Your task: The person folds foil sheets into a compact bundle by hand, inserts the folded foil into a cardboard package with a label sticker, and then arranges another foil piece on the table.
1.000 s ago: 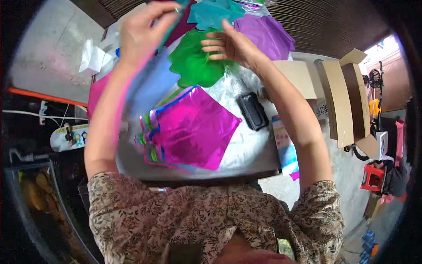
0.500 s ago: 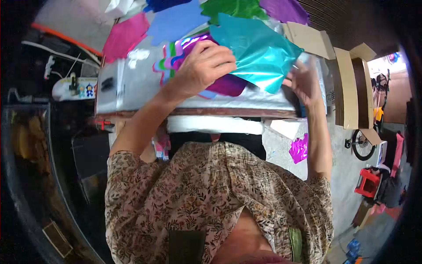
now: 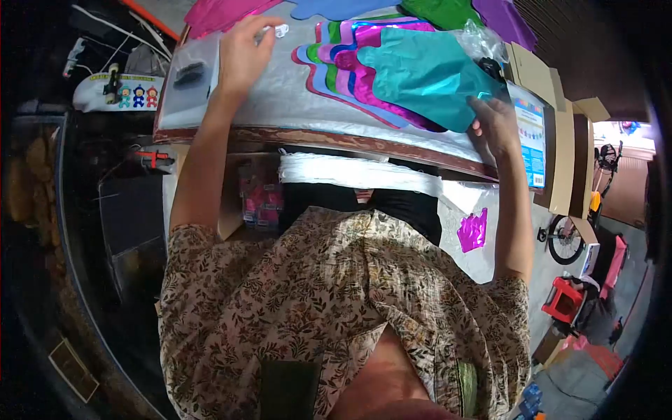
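Observation:
A glossy teal foil sheet (image 3: pixel 427 73) with a wavy left edge lies over a fanned stack of foil sheets (image 3: pixel 336 66) in magenta, blue, green and pink. My right hand (image 3: pixel 495 122) pinches the teal sheet at its lower right edge. Over the left part of the table, my left hand (image 3: pixel 243 59) has its thumb and index finger closed around a small white piece (image 3: pixel 281 31), whose kind is too small to make out.
More foil sheets lie along the far side: pink (image 3: pixel 227 12), blue (image 3: pixel 343 8), green (image 3: pixel 434 10) and purple (image 3: pixel 505 24). Clear plastic wrap (image 3: pixel 483 42) and a printed blue-and-white package (image 3: pixel 530 143) are at the right, beside open cardboard boxes (image 3: pixel 560 154). A dark item (image 3: pixel 190 73) sits at the left.
My left hand has left the foil stack and moved left to the small white piece. The teal sheet now lies flatter on the stack, its edge still in my right hand. The view has shifted.

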Demonstrator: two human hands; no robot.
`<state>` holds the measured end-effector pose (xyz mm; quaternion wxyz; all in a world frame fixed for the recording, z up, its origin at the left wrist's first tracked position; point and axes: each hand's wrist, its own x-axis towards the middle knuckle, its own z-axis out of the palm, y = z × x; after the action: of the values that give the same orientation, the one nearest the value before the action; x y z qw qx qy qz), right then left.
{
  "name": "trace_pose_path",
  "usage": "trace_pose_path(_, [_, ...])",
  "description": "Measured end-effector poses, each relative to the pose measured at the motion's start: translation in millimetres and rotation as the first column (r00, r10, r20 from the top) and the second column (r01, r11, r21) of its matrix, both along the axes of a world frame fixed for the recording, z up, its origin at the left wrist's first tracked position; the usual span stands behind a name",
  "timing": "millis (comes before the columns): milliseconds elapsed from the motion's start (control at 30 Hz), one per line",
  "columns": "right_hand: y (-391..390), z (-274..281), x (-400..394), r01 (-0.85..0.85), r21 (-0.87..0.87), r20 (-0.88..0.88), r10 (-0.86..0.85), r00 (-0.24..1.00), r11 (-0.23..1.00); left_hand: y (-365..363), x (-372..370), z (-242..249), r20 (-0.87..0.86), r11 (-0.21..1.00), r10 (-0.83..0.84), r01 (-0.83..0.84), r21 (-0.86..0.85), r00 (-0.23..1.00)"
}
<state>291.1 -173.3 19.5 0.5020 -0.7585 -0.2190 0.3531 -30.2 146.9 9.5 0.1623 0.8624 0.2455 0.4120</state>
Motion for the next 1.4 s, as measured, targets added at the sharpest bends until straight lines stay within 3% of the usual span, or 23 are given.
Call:
trace_pose_path(167, [5, -4, -5, -0.028, 0.007, -0.051, 0.028, 0.998, 1.0, 21, 9, -18, 0.049, 0.994, 0.006, -0.001, -0.112, 0.999])
trace_pose_path(267, [5, -7, -13, 0.049, 0.004, -0.064, -0.048, 0.997, 0.999, 13, 6, -22, 0.084, 0.987, -0.061, 0.073, -0.143, 0.995])
trace_pose_path(533, [11, -7, -15, 0.032, -0.024, -0.003, -0.032, 0.999, 0.999, 15, -5, -31, 0.056, 0.924, -0.199, 0.207, -0.32, 0.978])
trace_pose_path(700, [13, -2, -9, -0.027, -0.034, 0.002, 0.027, 1.0, 0.999, 7, -7, -23, 0.004, 0.9, -0.185, 0.171, -0.401, 0.983])
trace_pose_path(800, [8, 22, -8, -0.143, -0.258, 0.153, 0.187, 0.971, 0.956, 5, -8, -21, -0.056, 0.912, -0.202, 0.167, -0.376, 0.978])
trace_pose_path(833, [5, 26, -9, -0.147, -0.254, 0.154, 0.19, 0.97, 0.956, 6, -8, -21, -0.056, 0.914, -0.198, 0.163, -0.372, 0.979])
trace_pose_path(867, [2, 30, -12, -0.11, -0.351, 0.402, 0.255, 0.879, 0.93, 7, -8, -22, -0.063, 0.913, -0.205, 0.167, -0.373, 0.977])
trace_pose_path(933, [-3, 34, -14, 0.041, -0.488, 0.762, 0.403, 0.506, 0.872, 7, -7, -23, -0.075, 0.909, -0.219, 0.175, -0.377, 0.973])
trace_pose_path(967, [-4, 32, -14, 0.04, -0.486, 0.764, 0.402, 0.505, 0.873, 7, -8, -24, -0.075, 0.91, -0.217, 0.174, -0.375, 0.973])
trace_pose_path(1067, [1, 18, -12, -0.243, -0.308, 0.919, 0.353, 0.174, 0.92, 9, -11, -24, -0.18, 0.888, -0.287, 0.191, -0.417, 0.941])
trace_pose_path(1333, [28, -3, 29, -0.403, -0.41, 0.7, 0.565, 0.436, 0.818, -7, -2, -23, -0.261, 0.916, -0.35, 0.27, -0.296, 0.9])
trace_pose_path(1400, [28, -5, 29, -0.398, -0.409, 0.713, 0.56, 0.422, 0.821, -9, -1, -22, -0.267, 0.92, -0.346, 0.269, -0.287, 0.899])
